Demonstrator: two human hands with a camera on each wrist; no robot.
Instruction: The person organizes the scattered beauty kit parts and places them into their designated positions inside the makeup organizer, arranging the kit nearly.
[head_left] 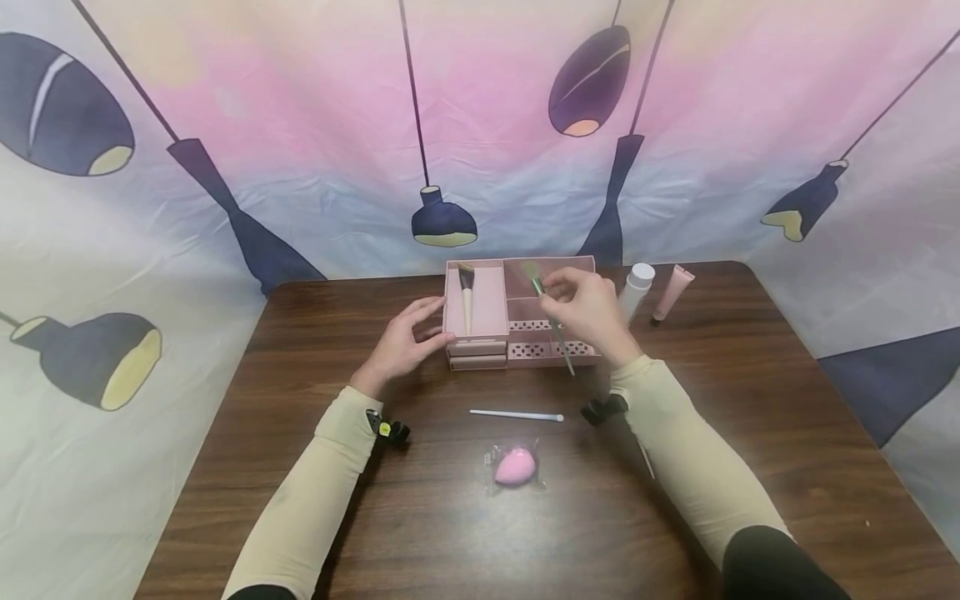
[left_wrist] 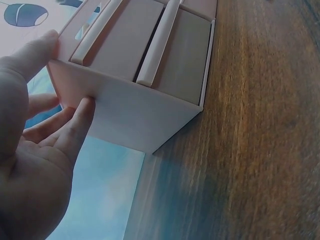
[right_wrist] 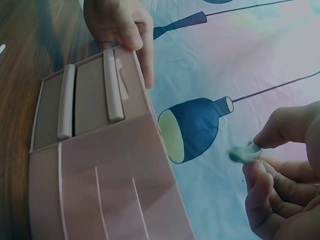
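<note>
A pink makeup organizer (head_left: 491, 287) with drawers and open compartments stands at the back of the table. A makeup brush (head_left: 467, 298) with a pale handle lies in its top left tray. My left hand (head_left: 405, 340) touches the organizer's left side, thumb near the front corner; the left wrist view shows its fingers against the side wall (left_wrist: 120, 112). Above the right compartments, my right hand (head_left: 585, 308) pinches a green makeup brush (head_left: 557, 333), bristles up and handle slanting down. In the right wrist view, the green brush (right_wrist: 244, 153) is seen nearly end-on between thumb and fingers.
A slim light-blue brush (head_left: 517, 415) lies in front of the organizer. Nearer is a pink makeup sponge (head_left: 516, 467) in clear wrapping. A white bottle (head_left: 638, 287) and a pink tube (head_left: 673, 293) stand right of the organizer. One thin stick (head_left: 647, 460) is partly hidden by the right forearm.
</note>
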